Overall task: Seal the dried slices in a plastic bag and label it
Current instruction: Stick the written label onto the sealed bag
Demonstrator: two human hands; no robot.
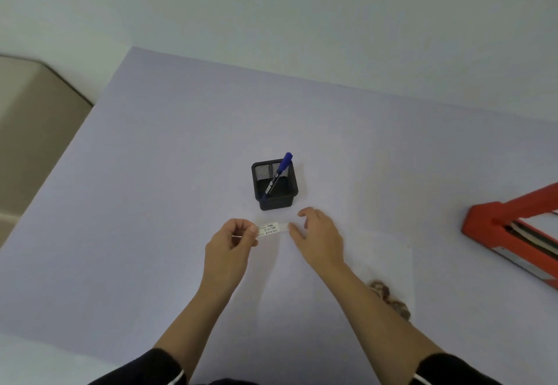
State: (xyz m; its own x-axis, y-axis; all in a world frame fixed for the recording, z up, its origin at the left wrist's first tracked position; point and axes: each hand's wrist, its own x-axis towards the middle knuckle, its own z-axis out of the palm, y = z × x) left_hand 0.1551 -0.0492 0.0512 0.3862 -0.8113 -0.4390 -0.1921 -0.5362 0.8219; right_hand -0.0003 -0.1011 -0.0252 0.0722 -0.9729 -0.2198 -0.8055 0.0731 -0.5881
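A small white label (270, 229) with dark handwriting is held just above the table, in front of me. My left hand (232, 244) pinches its left end between thumb and forefinger. My right hand (317, 235) touches the label's right end with the thumb, the other fingers spread. A clear plastic bag (389, 267) lies flat on the table under my right forearm. Brown dried slices (389, 297) show inside it at its near right corner, partly hidden by the forearm.
A black mesh pen holder (274, 184) stands just beyond the label with a blue marker (279, 173) leaning in it. A red-framed device (510, 230) sits at the table's right edge. The table's left edge drops to a beige floor (33, 131).
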